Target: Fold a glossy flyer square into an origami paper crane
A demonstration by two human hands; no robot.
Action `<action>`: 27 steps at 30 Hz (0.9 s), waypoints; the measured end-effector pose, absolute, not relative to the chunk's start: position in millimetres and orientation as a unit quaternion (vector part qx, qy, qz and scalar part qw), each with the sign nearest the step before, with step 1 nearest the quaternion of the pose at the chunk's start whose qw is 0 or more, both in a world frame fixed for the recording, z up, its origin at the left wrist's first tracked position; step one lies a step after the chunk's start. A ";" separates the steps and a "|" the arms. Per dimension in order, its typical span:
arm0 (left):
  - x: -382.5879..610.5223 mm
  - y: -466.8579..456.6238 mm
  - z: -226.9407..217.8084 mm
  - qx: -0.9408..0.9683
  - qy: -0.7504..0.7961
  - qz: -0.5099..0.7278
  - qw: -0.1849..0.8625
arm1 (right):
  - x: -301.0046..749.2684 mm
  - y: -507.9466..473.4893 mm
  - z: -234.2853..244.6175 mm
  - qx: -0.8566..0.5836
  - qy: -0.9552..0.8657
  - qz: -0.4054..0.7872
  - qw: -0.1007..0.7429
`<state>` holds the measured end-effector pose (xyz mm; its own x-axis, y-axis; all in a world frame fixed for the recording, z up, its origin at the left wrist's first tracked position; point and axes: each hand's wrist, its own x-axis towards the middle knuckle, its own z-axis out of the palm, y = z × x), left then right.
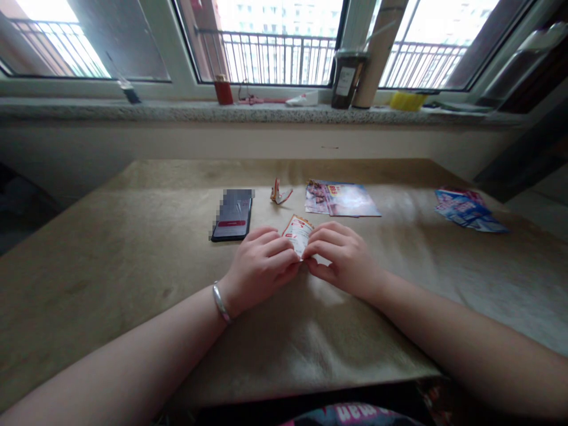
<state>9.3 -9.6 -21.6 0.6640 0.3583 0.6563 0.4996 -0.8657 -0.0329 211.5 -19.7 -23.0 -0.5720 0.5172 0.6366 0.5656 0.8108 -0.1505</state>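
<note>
Between my two hands is a small printed paper (298, 232), white with red print and an orange edge. My left hand (265, 258), with a silver bangle at its wrist, pinches the paper's near left edge. My right hand (339, 254) grips the near right corner between thumb and fingers, and the two sets of fingertips almost meet there. Just beyond the paper stands a small folded paper piece (279, 194) with red and orange edges. The part of the paper under my fingers is hidden.
A phone (233, 216) lies left of the paper on the tan tabletop (133, 254). Printed cards (350, 199) are stacked behind my right hand, with blue packets (469, 210) farther right. A lidded container (344, 80) and a red bottle (223, 90) stand on the windowsill.
</note>
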 end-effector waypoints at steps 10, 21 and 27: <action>9.7 -11.0 -20.9 -0.904 -0.231 -0.342 0.115 | 211.9 -20.6 -23.3 -0.295 -0.885 -0.041 0.359; 6.4 -11.1 -19.6 -0.902 -0.226 -0.346 0.124 | 212.9 -22.6 -21.6 -0.301 -0.877 -0.030 0.372; 7.5 -10.5 -20.1 -0.905 -0.230 -0.340 0.113 | 213.0 -21.6 -21.5 -0.310 -0.881 -0.034 0.356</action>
